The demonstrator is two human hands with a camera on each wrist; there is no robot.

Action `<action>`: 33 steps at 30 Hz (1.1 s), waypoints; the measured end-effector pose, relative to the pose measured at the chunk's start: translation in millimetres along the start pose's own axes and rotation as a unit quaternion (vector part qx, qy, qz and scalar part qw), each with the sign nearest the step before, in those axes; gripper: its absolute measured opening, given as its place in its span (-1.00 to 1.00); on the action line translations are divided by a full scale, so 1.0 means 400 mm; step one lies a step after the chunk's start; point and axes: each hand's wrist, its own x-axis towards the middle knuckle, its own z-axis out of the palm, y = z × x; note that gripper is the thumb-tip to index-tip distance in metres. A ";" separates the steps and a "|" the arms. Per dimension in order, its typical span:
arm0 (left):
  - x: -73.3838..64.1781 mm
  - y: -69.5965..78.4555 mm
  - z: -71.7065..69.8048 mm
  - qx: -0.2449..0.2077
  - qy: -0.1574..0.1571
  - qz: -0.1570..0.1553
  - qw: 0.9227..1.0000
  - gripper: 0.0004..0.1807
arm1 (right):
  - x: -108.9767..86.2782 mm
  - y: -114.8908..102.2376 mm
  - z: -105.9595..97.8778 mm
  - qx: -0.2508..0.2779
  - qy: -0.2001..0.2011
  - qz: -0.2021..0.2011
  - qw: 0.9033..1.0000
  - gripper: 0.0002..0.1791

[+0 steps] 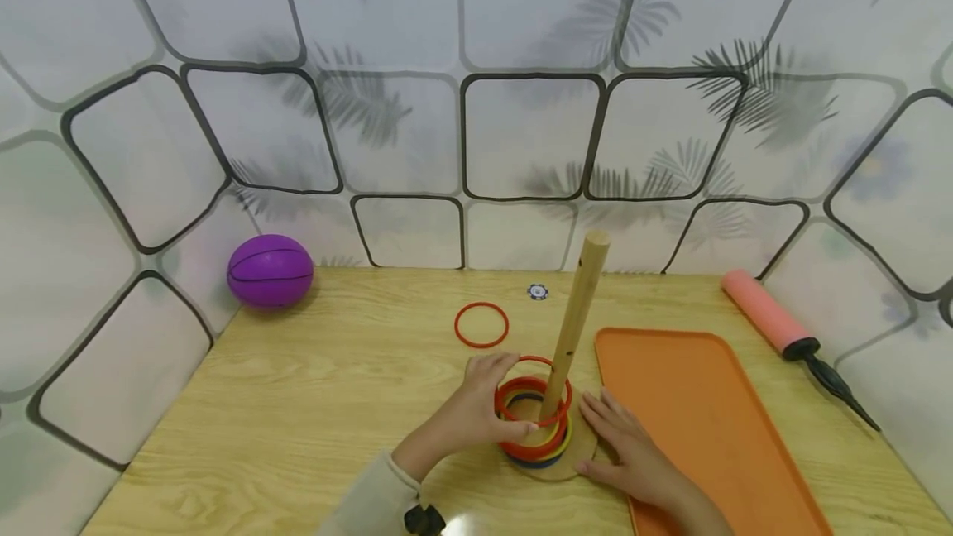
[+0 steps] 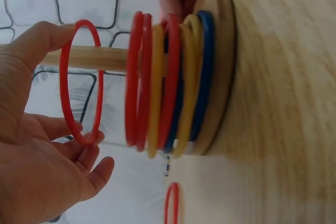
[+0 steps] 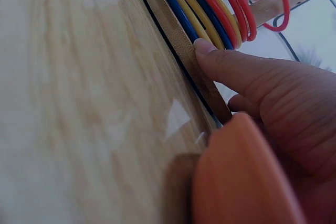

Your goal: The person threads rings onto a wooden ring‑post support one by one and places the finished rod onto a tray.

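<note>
My left hand [image 1: 480, 404] pinches a thin red ring [image 2: 64, 85] between thumb and fingers. The ring encircles the wooden post [image 1: 579, 304], apart from the rings beneath it. Several red, yellow and blue rings lie stacked around the post's foot, a red ring [image 2: 131, 85] topmost among them. They rest on a round wooden base [image 2: 224, 66]. At the base's right side, my right hand [image 1: 629, 457] rests on it with fingers extended, its thumb touching the rim in the right wrist view. Behind the stack, another red ring [image 1: 481, 346] lies flat on the table.
An orange tray [image 1: 685, 404] lies to the right, under part of my right forearm. Farther right is a pink and black hand pump [image 1: 770, 313]. A purple ball [image 1: 270, 271] sits at the back left, and a poker chip [image 1: 538, 292] lies near the patterned wall.
</note>
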 end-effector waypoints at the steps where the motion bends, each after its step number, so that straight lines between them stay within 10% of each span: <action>1: 0.000 -0.004 0.002 0.004 -0.002 0.001 1.000 -0.06 | 0.001 0.001 0.000 -0.003 0.003 -0.004 1.000 -0.17; 18: 0.000 -0.063 0.020 0.013 -0.012 -0.004 1.000 0.03 | 0.005 -0.004 -0.007 -0.006 0.009 -0.020 1.000 -0.16; 33: -0.006 -0.115 -0.032 -0.050 0.005 -0.018 0.999 -0.02 | 0.003 -0.004 -0.008 0.029 -0.028 0.026 0.999 -0.13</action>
